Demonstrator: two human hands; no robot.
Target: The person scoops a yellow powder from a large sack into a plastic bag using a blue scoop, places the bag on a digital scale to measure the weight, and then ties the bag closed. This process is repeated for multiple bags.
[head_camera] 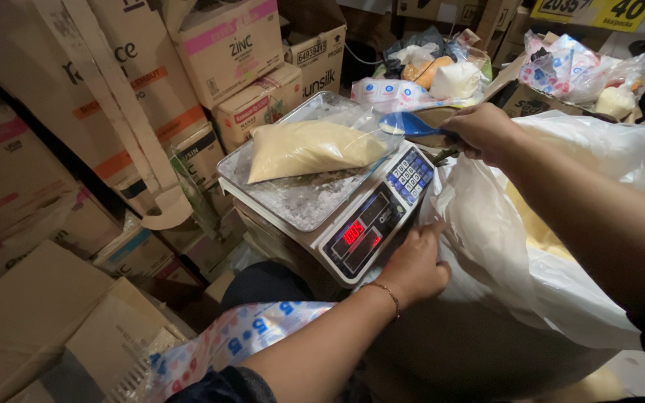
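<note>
Centre frame, a digital weighing scale (352, 216) is sitting tilted, steel pan (293, 198) up top, red display lit at its lower front. On the pan a clear plastic bag of pale yellow powder (311, 148) is lying flat, nearly filling it. Right hand (483, 133), upper right of centre, is gripping the handle of a blue scoop (406, 124), fingers clamped around it; scoop bowl is hovering at the open end of the bag, just over the pan's far corner. Left hand (412, 269), lower centre, is resting closed against the edge of a large white sack (531, 254), just beside the scale's display corner; gold bracelet (388, 292) is showing on the wrist. Can't tell whether it's pinching the sack or just pressing on it. Sack is filling the right side of frame, yellow powder showing inside it. Cardboard boxes (225, 52) are stacking up across upper left. Packed plastic bags (442, 75) are lying in boxes at top centre and top right
</note>
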